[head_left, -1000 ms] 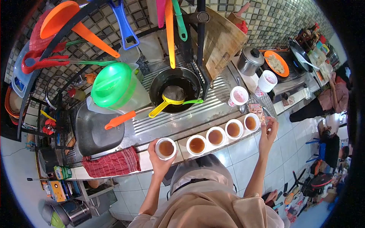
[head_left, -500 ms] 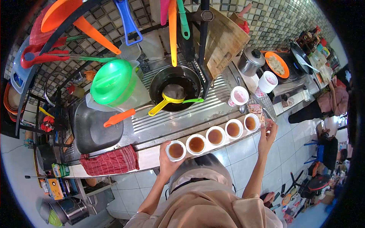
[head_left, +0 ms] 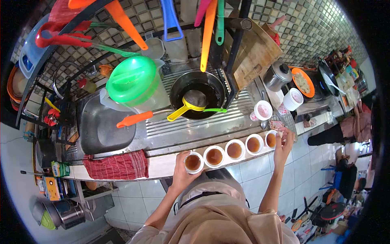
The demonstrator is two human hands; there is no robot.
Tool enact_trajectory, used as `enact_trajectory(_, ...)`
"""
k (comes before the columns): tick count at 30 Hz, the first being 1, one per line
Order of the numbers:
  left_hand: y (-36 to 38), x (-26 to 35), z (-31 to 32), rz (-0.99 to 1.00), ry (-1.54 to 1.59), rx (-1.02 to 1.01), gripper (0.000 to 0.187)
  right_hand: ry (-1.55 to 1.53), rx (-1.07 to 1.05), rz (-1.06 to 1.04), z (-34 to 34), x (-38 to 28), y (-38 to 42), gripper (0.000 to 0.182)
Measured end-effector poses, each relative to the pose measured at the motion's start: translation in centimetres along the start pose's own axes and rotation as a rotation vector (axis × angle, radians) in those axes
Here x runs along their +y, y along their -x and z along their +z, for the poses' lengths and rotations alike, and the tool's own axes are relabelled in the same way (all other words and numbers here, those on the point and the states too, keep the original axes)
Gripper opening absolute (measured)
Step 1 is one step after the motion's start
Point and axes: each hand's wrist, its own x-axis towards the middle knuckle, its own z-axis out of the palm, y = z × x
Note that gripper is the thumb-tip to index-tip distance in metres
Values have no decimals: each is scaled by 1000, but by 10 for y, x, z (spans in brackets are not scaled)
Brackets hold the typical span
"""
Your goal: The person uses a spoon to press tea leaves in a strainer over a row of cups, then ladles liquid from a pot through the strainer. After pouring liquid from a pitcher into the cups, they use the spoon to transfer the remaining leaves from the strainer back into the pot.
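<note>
Several white paper cups of brown tea-like liquid stand in a row along the counter's front edge. My left hand (head_left: 185,168) is wrapped around the leftmost cup (head_left: 193,162). At the other end, my right hand (head_left: 285,142) has its curled fingers against the right side of the rightmost cup (head_left: 271,139), partly covering its rim. Between them are a second cup (head_left: 214,157), a middle cup (head_left: 235,150) and another filled cup (head_left: 254,144). Behind the row, a dark pan (head_left: 185,81) of dark liquid holds a yellow-handled strainer (head_left: 195,100).
A green-lidded pitcher (head_left: 134,81) stands beside the sink (head_left: 105,130). A red cloth (head_left: 116,164) hangs over the counter edge. White cups with pink contents (head_left: 263,110), a lidded pot (head_left: 278,76) and an orange plate (head_left: 304,91) are right. Utensils hang overhead; another person (head_left: 349,126) is far right.
My right hand has closed in on the rightmost cup and now overlaps its rim. My left hand stays on the leftmost cup. The whole view has shifted slightly.
</note>
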Motion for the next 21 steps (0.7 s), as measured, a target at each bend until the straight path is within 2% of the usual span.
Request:
enact_trajectory(2, -1, 2, -4, -7, -13, -13, 78, 127, -128, -152, 4, 0, -12, 20)
enact_trajectory(3, -1, 5, -8, 8, 4, -32, 80, 125, -130, -159, 7, 2, -19, 20)
enact_trajectory(5, -2, 5, -14, 24, 22, -44, 82, 284, -191, -478, 16, 4, -35, 22)
enact_trajectory(7, 0, 0, -24, 137, 3, -48, 81, 337, -258, -512, 25, -3, -46, 22)
enact_trajectory(10, 3, -15, -32, 158, 99, 62, 77, 459, -371, -506, 35, -11, -54, 24)
enact_trajectory(11, 3, -18, -33, 152, 121, 151, 66, 501, -421, -570, 38, -9, -58, 25)
enact_trajectory(13, 4, -22, -37, 117, 121, 210, 61, 542, -472, -647, 44, -5, -63, 27)
enact_trajectory(15, 4, -24, -39, 55, 143, 287, 50, 640, -523, -565, 49, 0, -63, 27)
enact_trajectory(20, 8, -28, -39, -5, 203, 343, 43, 628, -506, -652, 52, 10, -64, 20)
enact_trajectory(21, 8, -28, -39, -10, 210, 349, 41, 646, -540, -596, 52, 9, -64, 18)
